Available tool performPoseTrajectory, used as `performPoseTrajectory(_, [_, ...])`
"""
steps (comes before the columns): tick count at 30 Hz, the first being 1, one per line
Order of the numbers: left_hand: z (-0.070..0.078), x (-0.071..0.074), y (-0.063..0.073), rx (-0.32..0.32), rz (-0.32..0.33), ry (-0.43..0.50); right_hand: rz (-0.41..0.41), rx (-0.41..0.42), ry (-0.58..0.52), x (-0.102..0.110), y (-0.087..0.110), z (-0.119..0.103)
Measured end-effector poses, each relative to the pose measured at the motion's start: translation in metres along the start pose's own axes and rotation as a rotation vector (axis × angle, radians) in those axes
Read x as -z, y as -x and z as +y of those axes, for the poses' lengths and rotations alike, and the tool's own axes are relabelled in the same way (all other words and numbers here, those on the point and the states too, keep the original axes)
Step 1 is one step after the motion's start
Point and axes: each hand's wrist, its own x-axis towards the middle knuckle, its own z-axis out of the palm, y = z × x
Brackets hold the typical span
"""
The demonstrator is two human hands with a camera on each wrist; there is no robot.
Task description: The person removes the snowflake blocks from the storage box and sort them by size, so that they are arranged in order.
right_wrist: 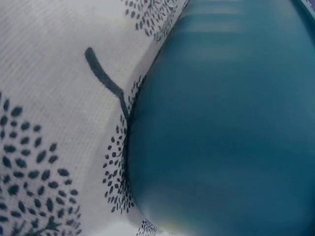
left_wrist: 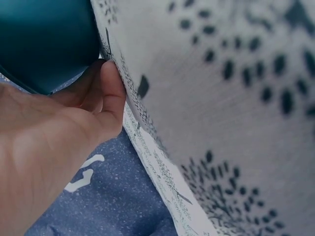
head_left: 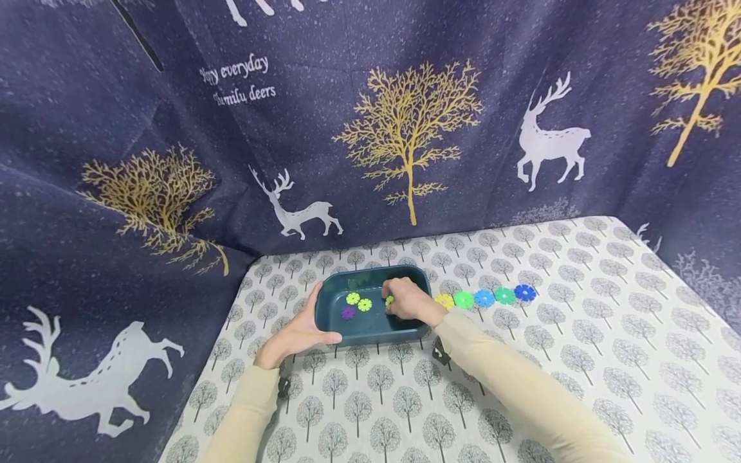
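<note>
A dark teal plastic basin [head_left: 370, 337] stands on the table. My left hand [head_left: 298, 331] grips its left end, fingers along the side and thumb at the front corner; in the left wrist view that hand [left_wrist: 64, 123] lies against the basin [left_wrist: 47, 44]. My right hand [head_left: 410, 300] reaches into the basin's right half and pinches a yellow-green flower-shaped disc [head_left: 389, 300] between thumb and fingers. Left of it in the basin lie two more yellow-green discs [head_left: 364, 305] and a purple disc [head_left: 348, 312]. The right wrist view holds only the basin's outer wall [right_wrist: 221, 123] and cloth.
Right of the basin, a row of flower discs runs to the right: yellow [head_left: 444, 301], green [head_left: 464, 299], light blue [head_left: 484, 298], teal green [head_left: 505, 295] and dark blue [head_left: 525, 292]. A tree-print cloth [head_left: 359, 405] covers the table. Behind hangs a dark blue curtain [head_left: 312, 128].
</note>
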Motion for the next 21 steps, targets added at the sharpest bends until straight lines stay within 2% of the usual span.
performPoseTrajectory(7, [0.0004,-0.0005,0.0003,-0.008,0.001,0.016,-0.025,-0.038,-0.055,0.0006,0.0012,-0.0011])
performPoseTrajectory(15, [0.0012,0.0006,0.0001,-0.014,0.003,0.018,0.036,0.01,-0.065,0.0013,0.0016,-0.0017])
performPoseTrajectory(21, [0.0009,-0.0001,0.0018,-0.018,-0.002,0.021,0.061,-0.01,-0.231,-0.0003,0.0059,-0.0045])
